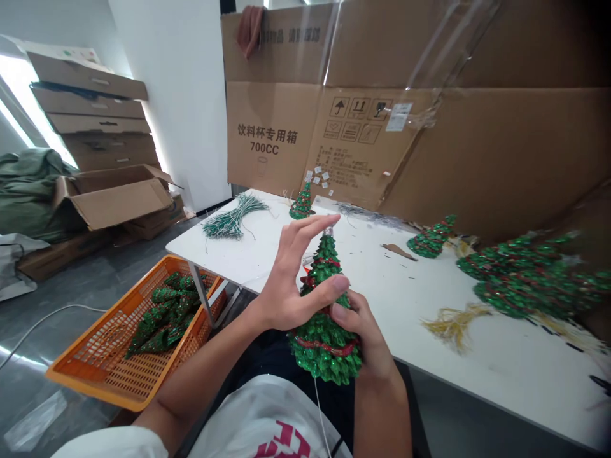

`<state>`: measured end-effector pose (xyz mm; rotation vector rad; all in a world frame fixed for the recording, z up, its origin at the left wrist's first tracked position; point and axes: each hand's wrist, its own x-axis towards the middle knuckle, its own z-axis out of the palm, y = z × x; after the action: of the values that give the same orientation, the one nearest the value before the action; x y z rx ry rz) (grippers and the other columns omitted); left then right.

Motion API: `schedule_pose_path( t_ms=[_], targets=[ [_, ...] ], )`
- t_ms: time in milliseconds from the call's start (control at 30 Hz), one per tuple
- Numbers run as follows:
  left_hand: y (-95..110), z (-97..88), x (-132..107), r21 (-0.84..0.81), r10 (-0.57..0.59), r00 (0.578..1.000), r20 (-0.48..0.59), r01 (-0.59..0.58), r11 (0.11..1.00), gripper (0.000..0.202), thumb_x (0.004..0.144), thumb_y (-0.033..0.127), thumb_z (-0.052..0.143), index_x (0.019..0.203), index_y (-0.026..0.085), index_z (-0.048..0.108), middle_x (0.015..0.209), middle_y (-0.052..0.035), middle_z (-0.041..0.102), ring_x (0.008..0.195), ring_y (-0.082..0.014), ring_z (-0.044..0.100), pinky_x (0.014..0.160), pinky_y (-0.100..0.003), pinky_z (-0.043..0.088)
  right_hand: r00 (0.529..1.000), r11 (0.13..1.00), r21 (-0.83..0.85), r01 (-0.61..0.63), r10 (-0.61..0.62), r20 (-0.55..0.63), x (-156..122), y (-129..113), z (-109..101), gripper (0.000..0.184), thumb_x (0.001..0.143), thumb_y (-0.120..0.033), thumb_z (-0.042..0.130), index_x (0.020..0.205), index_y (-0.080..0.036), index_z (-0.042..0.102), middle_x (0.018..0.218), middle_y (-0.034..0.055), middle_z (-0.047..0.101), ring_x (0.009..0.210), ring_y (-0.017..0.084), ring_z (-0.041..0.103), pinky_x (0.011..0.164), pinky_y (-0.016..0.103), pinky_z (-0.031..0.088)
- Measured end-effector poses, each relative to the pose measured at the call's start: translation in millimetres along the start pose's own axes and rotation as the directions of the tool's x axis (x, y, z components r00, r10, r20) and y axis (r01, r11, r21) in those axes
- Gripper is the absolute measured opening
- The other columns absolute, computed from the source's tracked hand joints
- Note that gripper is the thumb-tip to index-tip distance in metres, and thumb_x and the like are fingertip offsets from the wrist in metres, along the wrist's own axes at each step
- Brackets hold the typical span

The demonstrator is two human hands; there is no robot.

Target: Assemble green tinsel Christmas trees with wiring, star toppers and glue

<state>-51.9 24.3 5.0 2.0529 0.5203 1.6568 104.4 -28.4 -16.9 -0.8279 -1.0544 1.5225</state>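
Note:
I hold a small green sequinned Christmas tree (324, 331) with red bead garlands in front of my chest, just off the near edge of the white table (429, 318). My right hand (367, 337) is wrapped around its lower right side from behind. My left hand (291, 273) rests against the tree's left side, thumb pressed across the middle and fingers stretched up to the silver tip. A thin white thread hangs down from the tree's base.
An orange plastic basket (109, 375) with green sequinned cones stands on the floor to the left. On the table lie a bundle of green wires (231, 219), more little trees (301, 203) (432, 238), a pile of trees (529, 273) and gold threads (451, 324). Cardboard boxes line the back.

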Motion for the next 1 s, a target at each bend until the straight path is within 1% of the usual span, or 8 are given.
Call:
schedule_pose_path(
  t_ms=[100,200,300,533,667,767,867,1000],
  targets=[
    [-1.5,-1.2,1.1,0.006,-0.021,0.999,0.038,0.021,1.0,0.068,0.1,0.046,0.069,0.163,0.034,0.048,0.16,-0.012,0.052,0.148,-0.0358,0.046,0.127,-0.057,0.038,1.0,0.999,0.035,-0.02,0.021,-0.019,-0.7,-1.3,0.6,0.035,0.075,-0.049,0.091,0.096,-0.023,0.08,0.093,0.0059,0.083,0.099,0.035,0.079,0.093,0.048,0.063],
    [-5.3,0.9,1.0,0.001,-0.029,0.998,0.054,0.029,1.0,0.074,0.098,0.048,0.073,0.165,0.034,0.045,0.161,-0.0126,0.049,0.15,-0.0357,0.044,0.129,-0.058,0.034,0.998,0.994,0.089,-0.057,0.058,-0.01,-1.4,-1.0,-0.2,0.035,0.077,-0.05,0.089,0.097,-0.022,0.082,0.093,0.0064,0.084,0.102,0.036,0.08,0.094,0.048,0.063],
    [-7.9,2.9,0.7,0.005,-0.034,0.998,0.06,0.034,0.999,0.078,0.096,0.049,0.076,0.165,0.035,0.044,0.161,-0.013,0.048,0.15,-0.0359,0.043,0.131,-0.058,0.032,0.996,0.991,0.102,-0.086,0.085,0.012,-1.8,-0.1,-2.7,0.036,0.081,-0.052,0.086,0.101,-0.022,0.083,0.096,0.0069,0.085,0.103,0.035,0.08,0.096,0.048,0.063],
    [-8.0,4.5,0.1,0.058,-0.046,0.999,0.021,0.045,0.997,0.07,0.098,0.044,0.073,0.162,0.034,0.047,0.154,-0.0134,0.051,0.145,-0.0347,0.046,0.127,-0.058,0.036,0.993,0.982,0.152,-0.113,0.107,0.046,-2.1,0.5,-2.6,0.034,0.083,-0.05,0.085,0.1,-0.021,0.083,0.095,0.0077,0.085,0.104,0.035,0.081,0.098,0.048,0.062],
    [-7.5,6.0,-0.6,0.063,-0.056,0.998,0.022,0.054,0.997,0.07,0.098,0.042,0.074,0.161,0.033,0.046,0.155,-0.0132,0.05,0.145,-0.0339,0.046,0.126,-0.056,0.037,0.993,0.971,0.207,-0.121,0.117,0.029,-1.9,0.8,-1.6,0.032,0.081,-0.046,0.087,0.1,-0.02,0.084,0.095,0.0081,0.086,0.104,0.035,0.081,0.099,0.048,0.062],
    [-6.4,5.9,-0.3,0.066,-0.058,0.998,0.031,0.056,0.996,0.072,0.097,0.042,0.075,0.162,0.033,0.046,0.155,-0.0132,0.05,0.144,-0.0339,0.046,0.125,-0.056,0.037,0.992,0.973,0.191,-0.128,0.123,0.038,-1.8,0.3,-3.8,0.032,0.082,-0.047,0.085,0.101,-0.021,0.084,0.096,0.0076,0.086,0.103,0.035,0.081,0.098,0.049,0.063],
    [-6.4,1.7,1.4,0.069,-0.067,0.995,0.069,0.063,0.996,0.076,0.095,0.043,0.077,0.163,0.035,0.045,0.155,-0.0134,0.05,0.145,-0.0347,0.046,0.127,-0.059,0.037,0.991,0.98,0.15,-0.127,0.12,0.058,-1.7,-1.1,-7.0,0.036,0.082,-0.05,0.084,0.103,-0.022,0.084,0.099,0.008,0.086,0.102,0.035,0.081,0.098,0.05,0.063],
    [-10.9,-13.1,5.3,0.072,-0.064,0.978,0.198,0.05,0.996,0.089,0.09,0.045,0.081,0.168,0.038,0.04,0.164,-0.0127,0.047,0.151,-0.0375,0.042,0.131,-0.065,0.031,0.994,0.987,0.12,-0.109,0.105,0.041,-2.5,-3.8,-10.3,0.037,0.083,-0.051,0.083,0.105,-0.022,0.084,0.098,0.0082,0.086,0.1,0.034,0.081,0.096,0.049,0.063]
  ],
)
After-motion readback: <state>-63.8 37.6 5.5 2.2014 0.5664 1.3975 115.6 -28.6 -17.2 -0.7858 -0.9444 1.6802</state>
